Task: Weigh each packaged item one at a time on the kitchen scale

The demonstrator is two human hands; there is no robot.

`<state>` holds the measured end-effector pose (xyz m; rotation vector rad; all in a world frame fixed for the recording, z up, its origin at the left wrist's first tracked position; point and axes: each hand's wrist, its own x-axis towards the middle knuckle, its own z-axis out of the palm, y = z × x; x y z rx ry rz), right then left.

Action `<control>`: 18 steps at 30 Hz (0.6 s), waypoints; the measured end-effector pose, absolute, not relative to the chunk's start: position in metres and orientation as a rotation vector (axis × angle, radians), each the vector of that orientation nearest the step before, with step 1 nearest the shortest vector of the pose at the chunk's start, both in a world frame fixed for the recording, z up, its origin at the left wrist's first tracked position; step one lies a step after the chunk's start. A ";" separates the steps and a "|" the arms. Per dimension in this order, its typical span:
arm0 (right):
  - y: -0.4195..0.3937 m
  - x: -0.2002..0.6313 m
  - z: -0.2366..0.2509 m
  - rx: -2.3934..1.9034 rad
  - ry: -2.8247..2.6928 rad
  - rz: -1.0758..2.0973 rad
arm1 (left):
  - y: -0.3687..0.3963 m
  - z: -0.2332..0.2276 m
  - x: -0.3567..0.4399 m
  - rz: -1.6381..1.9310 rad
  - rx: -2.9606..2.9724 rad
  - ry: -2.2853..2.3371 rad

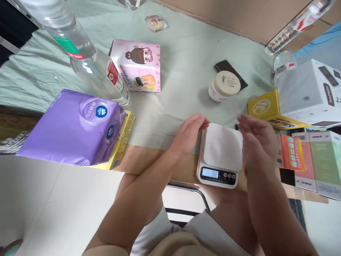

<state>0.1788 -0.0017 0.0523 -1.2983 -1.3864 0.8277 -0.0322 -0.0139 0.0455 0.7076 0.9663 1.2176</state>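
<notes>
A small white kitchen scale (221, 156) with a lit display sits at the near table edge. Nothing lies on its platform. My left hand (189, 132) is flat and open against the scale's left side, its fingertips at the far left corner. On the other side, my right hand (258, 140) is open too and stands edge-on by the scale's right side. Neither hand holds anything.
A purple tissue pack (73, 128) on a yellow box (124, 142), a clear water bottle (87, 64) and a pink cartoon box (140, 65) lie left. A white jar (224, 86), a yellow box (268, 108), a white box (311, 92) and coloured cartons (309, 160) crowd the right.
</notes>
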 end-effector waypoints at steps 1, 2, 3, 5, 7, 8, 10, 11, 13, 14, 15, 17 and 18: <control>0.016 0.174 0.057 -1.371 -1.464 0.745 | -0.012 0.045 -0.032 1.212 0.699 0.956; 0.036 0.167 0.064 -1.447 -1.558 0.652 | -0.010 0.044 -0.032 1.206 0.689 0.954; 0.057 0.160 0.071 -1.547 -1.653 0.560 | -0.009 0.044 -0.031 1.199 0.681 0.959; 0.101 0.145 0.084 -1.733 -1.830 0.419 | -0.007 0.044 -0.029 1.182 0.673 0.978; 0.138 0.132 0.092 -1.900 -1.961 0.376 | -0.005 0.045 -0.028 1.169 0.678 0.983; 0.151 0.127 0.093 -1.982 -1.985 0.389 | -0.005 0.045 -0.028 1.168 0.684 0.981; 0.166 0.122 0.091 -2.032 -2.014 0.453 | -0.005 0.045 -0.029 1.183 0.681 0.985; 0.169 0.121 0.089 -2.015 -2.008 0.487 | -0.005 0.046 -0.029 1.197 0.672 0.991; 0.166 0.121 0.086 -1.936 -1.988 0.528 | -0.005 0.046 -0.030 1.225 0.650 1.001; 0.163 0.120 0.086 -1.916 -1.978 0.528 | -0.004 0.047 -0.031 1.233 0.639 1.000; 0.159 0.119 0.088 -1.924 -1.965 0.514 | -0.004 0.047 -0.031 1.237 0.630 0.994; 0.150 0.118 0.094 -1.978 -1.938 0.460 | -0.004 0.048 -0.031 1.246 0.609 0.983; 0.145 0.118 0.099 -2.000 -1.918 0.424 | -0.003 0.048 -0.031 1.255 0.595 0.982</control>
